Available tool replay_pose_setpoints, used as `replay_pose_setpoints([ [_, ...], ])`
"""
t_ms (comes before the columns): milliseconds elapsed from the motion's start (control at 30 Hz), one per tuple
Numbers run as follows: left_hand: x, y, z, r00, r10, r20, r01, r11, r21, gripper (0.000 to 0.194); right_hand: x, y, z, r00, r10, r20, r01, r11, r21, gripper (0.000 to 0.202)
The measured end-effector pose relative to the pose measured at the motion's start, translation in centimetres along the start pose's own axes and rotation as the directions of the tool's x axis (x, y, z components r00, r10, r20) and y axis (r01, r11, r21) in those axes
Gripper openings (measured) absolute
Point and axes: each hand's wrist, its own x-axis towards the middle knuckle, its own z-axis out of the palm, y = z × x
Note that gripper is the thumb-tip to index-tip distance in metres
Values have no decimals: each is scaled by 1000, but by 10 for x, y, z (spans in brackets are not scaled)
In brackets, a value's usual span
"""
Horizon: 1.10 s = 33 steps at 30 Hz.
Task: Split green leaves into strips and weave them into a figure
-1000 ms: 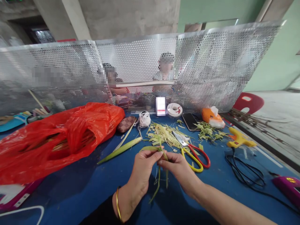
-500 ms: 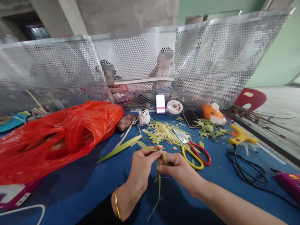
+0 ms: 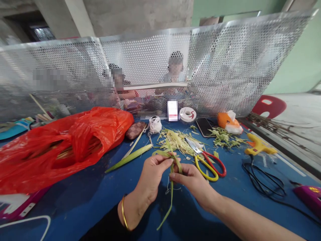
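Note:
My left hand point(image 3: 152, 174) and my right hand point(image 3: 192, 180) meet over the blue table point(image 3: 82, 201), both pinching a bent green leaf strip point(image 3: 171, 197). The strip loops over my left fingertips and its long end hangs down toward me. A gold bangle circles my left wrist. Just right of my right hand lie scissors point(image 3: 207, 160) with one red and one yellow handle. A long green leaf point(image 3: 129, 158) lies on the table to the left of my hands.
A red plastic bag point(image 3: 57, 144) fills the left side. Leaf trimmings point(image 3: 175, 140), a thread ball point(image 3: 154, 124), a tape roll point(image 3: 187, 114), a phone point(image 3: 203, 127), a yellow glue gun point(image 3: 258, 146) with black cord point(image 3: 263, 180) lie around. A perforated metal screen point(image 3: 225, 67) stands behind, with people beyond it.
My hands have shifted slightly while working the leaf strip; the loop at my left fingertips has bent further over, and the hanging end swings a little.

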Motion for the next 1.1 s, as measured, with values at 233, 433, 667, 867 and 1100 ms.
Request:
replay_pose_setpoints([
  [233, -3, -4, 6, 994, -33, -105, 24, 996, -91, 12, -3, -2, 0, 997, -65, 53, 68, 995, -72, 37],
  [433, -4, -7, 7, 993, -56, -100, 44, 992, -114, 28, -2, 6, 1, 995, -83, 64, 90, 989, -118, 38],
  [667, 1, 1, 1, 999, 12, -40, -10, 999, 34, 20, -1, -16, -14, 988, -50, 145, 124, 815, -566, 41],
  [867, -4, 2, 2, 992, 7, 128, -30, 983, 181, 11, 7, -30, -34, 938, -337, -82, 209, 738, -642, 28],
  [1100, -6, -2, 3, 972, -156, 175, 135, 983, 122, 18, 12, -15, -21, 971, -136, -196, 129, 990, -52, 28],
])
